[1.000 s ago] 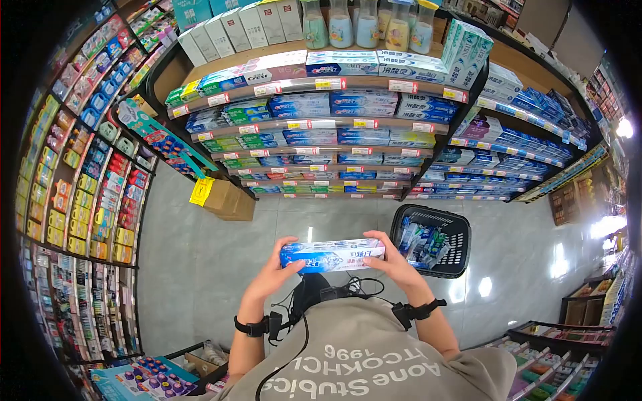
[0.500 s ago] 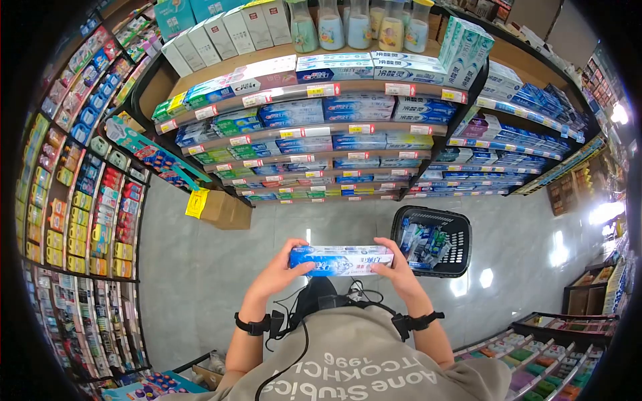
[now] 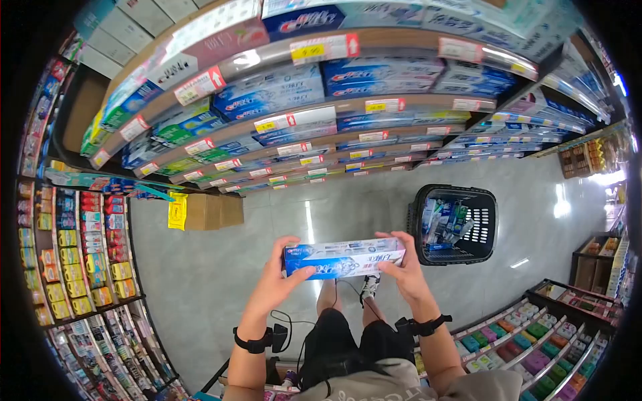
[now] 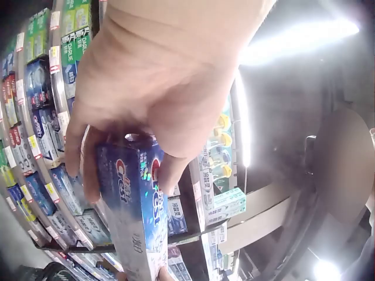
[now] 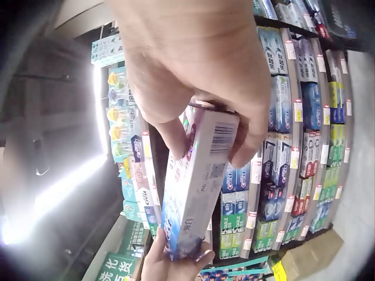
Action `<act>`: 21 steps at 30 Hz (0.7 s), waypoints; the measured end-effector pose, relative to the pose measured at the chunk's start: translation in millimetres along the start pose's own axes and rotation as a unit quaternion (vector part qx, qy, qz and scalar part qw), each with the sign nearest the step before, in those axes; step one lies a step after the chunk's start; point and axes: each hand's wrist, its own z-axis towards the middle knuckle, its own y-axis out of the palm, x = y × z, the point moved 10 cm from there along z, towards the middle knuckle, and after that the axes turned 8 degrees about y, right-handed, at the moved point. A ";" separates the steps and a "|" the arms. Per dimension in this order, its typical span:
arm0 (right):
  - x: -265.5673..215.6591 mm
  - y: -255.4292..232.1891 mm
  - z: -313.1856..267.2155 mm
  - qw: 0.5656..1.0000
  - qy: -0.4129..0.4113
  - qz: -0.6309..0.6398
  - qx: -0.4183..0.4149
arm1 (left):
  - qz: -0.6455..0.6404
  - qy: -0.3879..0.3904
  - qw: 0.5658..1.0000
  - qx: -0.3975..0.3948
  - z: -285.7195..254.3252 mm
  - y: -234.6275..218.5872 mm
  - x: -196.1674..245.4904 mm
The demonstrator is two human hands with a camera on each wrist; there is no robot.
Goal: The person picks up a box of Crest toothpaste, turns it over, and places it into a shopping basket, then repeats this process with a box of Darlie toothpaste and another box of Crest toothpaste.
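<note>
Toothpaste box [image 3: 344, 259] lies between left fingers [image 3: 284, 243] and right fingers [image 3: 405, 240], both curled round its ends.

Ahead of the toothpaste box [image 3: 344, 259], the way runs free above the grey floor [image 3: 281, 210] to the stocked shelves [image 3: 398, 44]; 1 black basket [image 3: 488, 230] obstructs low right, 1 cardboard carton [image 3: 204, 212] low left.
</note>
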 end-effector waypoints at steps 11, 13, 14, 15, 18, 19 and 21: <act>61.2 -0.9 145.4 0.998 -0.010 -0.043 0.054 | -0.116 0.068 0.976 0.173 90.8 -76.2 -146.8; 58.5 10.8 155.8 0.997 -0.019 -0.021 0.074 | -0.110 0.102 0.966 0.210 98.7 -85.8 -154.1; 57.0 16.7 159.7 0.995 -0.039 -0.021 0.088 | -0.107 0.107 0.965 0.213 103.2 -88.8 -156.1; 56.2 20.7 162.9 0.993 -0.060 -0.020 0.103 | -0.104 0.112 0.964 0.215 108.5 -91.7 -155.1; 42.6 29.7 171.8 0.976 -0.167 -0.031 0.135 | -0.142 0.165 0.945 0.245 125.8 -97.9 -145.1; 38.8 30.3 175.7 0.974 -0.180 -0.027 0.137 | -0.160 0.188 0.934 0.260 130.5 -100.2 -139.7; 31.6 32.8 184.4 0.969 -0.201 -0.017 0.140 | -0.119 0.192 0.940 0.254 142.3 -101.1 -116.9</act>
